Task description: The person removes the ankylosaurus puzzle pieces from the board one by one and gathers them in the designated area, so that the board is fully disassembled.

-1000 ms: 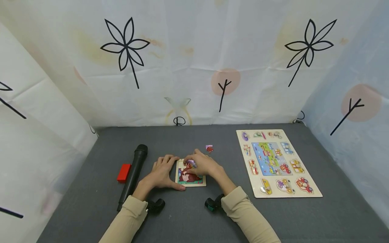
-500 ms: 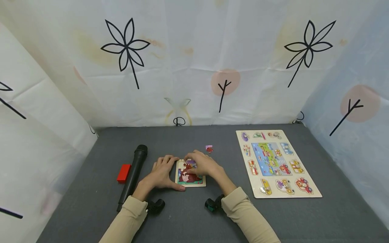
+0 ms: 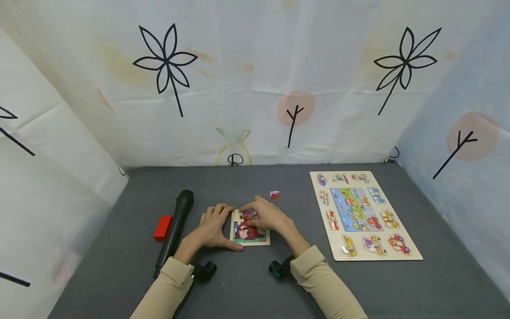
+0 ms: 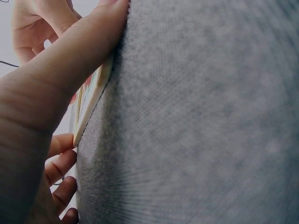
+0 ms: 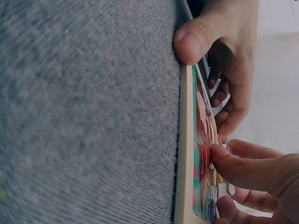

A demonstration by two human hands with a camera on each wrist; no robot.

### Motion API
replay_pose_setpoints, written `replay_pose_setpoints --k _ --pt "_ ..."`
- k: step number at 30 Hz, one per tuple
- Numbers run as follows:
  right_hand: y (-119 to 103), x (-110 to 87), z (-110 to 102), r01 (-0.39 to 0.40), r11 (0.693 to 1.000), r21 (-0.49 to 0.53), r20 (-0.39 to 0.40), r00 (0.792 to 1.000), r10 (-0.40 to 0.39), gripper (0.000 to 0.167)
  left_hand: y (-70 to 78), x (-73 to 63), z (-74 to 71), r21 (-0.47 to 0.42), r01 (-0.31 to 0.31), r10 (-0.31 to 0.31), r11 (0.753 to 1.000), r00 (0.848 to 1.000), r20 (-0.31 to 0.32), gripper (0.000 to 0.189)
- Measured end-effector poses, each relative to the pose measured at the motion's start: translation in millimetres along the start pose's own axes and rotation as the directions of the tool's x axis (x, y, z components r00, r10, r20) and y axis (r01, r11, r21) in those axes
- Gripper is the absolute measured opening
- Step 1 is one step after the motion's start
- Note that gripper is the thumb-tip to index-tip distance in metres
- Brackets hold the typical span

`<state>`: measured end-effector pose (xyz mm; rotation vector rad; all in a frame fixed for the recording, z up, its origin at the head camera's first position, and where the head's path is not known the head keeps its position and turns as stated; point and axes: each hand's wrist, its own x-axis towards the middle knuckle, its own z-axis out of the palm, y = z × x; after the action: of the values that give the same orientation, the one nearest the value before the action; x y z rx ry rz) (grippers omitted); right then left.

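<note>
A small wooden jigsaw puzzle (image 3: 255,243) with a coloured picture lies flat on the grey table. My left hand (image 3: 211,227) holds its frame, thumb at the near left corner and index finger at the far left corner; the other fingers spread beside it. Over the upper part of the picture, my right hand (image 3: 266,215) pinches a puzzle piece (image 5: 230,188) between thumb and fingers. Much of that piece is hidden by the fingers. One loose piece, purple and red (image 3: 274,195), lies on the table just beyond the right hand.
Left of the left hand lies a black microphone (image 3: 174,230), with a red block (image 3: 162,227) beside it. A large wooden peg puzzle board (image 3: 373,182) with vehicle pieces lies to the right. Printed white cloth (image 3: 255,66) walls off the table's back and sides.
The right hand's fingers shift very slightly over the top of the puzzle. The left hand, the puzzle frame and the loose piece stay where they were.
</note>
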<state>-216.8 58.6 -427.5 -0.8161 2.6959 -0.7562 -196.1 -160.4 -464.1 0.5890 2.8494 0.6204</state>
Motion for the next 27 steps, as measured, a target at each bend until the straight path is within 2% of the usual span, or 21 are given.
replay_pose_setpoints --k 9,18,27 --pt "0.3 0.5 0.3 -0.026 0.999 -0.027 -0.005 1.0 0.026 0.038 0.7 -0.8 -1.0 0.0 -0.005 0.005 1.0 1.0 -0.002 0.115" --pt "-2.6 -1.6 -1.9 -0.008 0.997 -0.081 -0.041 0.999 0.005 0.033 0.9 -1.6 -1.2 -0.011 -0.001 0.001 1.0 1.0 0.005 0.115" --pt "-1.0 2.8 -0.8 -0.032 0.996 -0.081 -0.022 0.999 0.03 0.032 0.8 -2.3 -1.6 -0.01 0.002 -0.002 1.0 1.0 -0.001 0.115"
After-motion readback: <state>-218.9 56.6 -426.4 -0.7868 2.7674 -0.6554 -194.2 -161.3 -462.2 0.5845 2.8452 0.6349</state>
